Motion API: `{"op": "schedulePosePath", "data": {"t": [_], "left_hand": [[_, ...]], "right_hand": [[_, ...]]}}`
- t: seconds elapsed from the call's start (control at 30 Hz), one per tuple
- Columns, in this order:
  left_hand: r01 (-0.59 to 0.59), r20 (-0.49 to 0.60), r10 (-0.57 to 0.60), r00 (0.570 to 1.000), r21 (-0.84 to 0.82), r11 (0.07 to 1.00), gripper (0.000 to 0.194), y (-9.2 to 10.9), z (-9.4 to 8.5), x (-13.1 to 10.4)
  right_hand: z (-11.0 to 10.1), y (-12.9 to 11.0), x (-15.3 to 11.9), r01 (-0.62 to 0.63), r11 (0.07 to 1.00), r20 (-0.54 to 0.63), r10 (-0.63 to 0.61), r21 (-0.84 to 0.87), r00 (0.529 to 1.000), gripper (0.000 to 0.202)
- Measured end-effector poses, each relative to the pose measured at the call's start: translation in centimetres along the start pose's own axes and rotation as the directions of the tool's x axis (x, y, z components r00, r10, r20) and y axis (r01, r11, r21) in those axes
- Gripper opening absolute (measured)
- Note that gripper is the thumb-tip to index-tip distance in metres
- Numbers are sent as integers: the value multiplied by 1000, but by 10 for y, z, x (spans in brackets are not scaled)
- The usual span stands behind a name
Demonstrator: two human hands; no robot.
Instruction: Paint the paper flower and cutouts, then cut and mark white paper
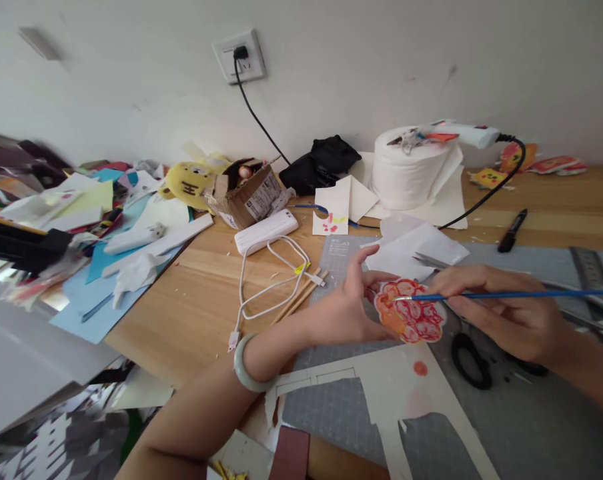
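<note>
Between the thumb and fingers of my left hand (349,303) is a scallop-edged paper cutout (411,312), painted red and orange with a white border. My right hand (506,310) pinches a thin blue paintbrush (486,295) near its metal end. The brush lies nearly level, and its tip touches the orange left part of the cutout. Just below, a cut sheet of cream paper (381,373) with an orange spot lies on the grey cutting mat (526,433). Black-handled scissors (471,360) rest partly under my right hand.
A tissue roll (404,170) stands at the back with a white plugged-in tool (466,133) on it. A power bank (266,231) with a white cable, a cardboard box (249,197) and a black marker (512,231) lie around. Paper scraps (76,200) pile up at left.
</note>
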State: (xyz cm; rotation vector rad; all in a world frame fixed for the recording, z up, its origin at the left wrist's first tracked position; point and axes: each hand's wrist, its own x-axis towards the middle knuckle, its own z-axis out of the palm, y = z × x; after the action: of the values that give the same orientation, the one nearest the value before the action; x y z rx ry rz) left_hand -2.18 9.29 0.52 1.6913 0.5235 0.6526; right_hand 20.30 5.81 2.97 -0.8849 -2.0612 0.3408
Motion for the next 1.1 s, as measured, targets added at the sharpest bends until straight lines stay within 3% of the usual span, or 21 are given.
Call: {"op": "schedulePosePath", "data": {"t": [0.13, 0.23, 0.3, 0.37, 0.53, 0.73, 1.1], "left_hand": [[-7, 36, 8, 999, -42, 999, 110, 0, 0, 0], [9, 76, -4, 997, -61, 998, 109, 1, 0, -1], [19, 102, -9, 995, -96, 995, 112, 3, 1, -2], [38, 141, -17, 990, -149, 988, 115, 6, 2, -3], [56, 240, 1, 971, -231, 971, 115, 11, 6, -4], [28, 188, 1, 982, -150, 988, 118, 10, 7, -6], [37, 107, -18, 994, -178, 983, 114, 12, 8, -5]], "right_hand": [[-1, 5, 0, -212, 955, 50, 206, 207, 977, 10], [-3, 9, 8, -467, 714, 176, 446, 521, 878, 12], [-5, 11, 14, -552, 546, 262, 520, 631, 813, 21], [-7, 11, 19, -587, 477, 309, 539, 654, 783, 25], [-10, 9, 21, -635, 405, 382, 548, 657, 745, 26], [-10, 11, 17, -655, 399, 408, 546, 641, 732, 24], [-4, 14, 15, -667, 413, 400, 565, 620, 722, 29]]}}
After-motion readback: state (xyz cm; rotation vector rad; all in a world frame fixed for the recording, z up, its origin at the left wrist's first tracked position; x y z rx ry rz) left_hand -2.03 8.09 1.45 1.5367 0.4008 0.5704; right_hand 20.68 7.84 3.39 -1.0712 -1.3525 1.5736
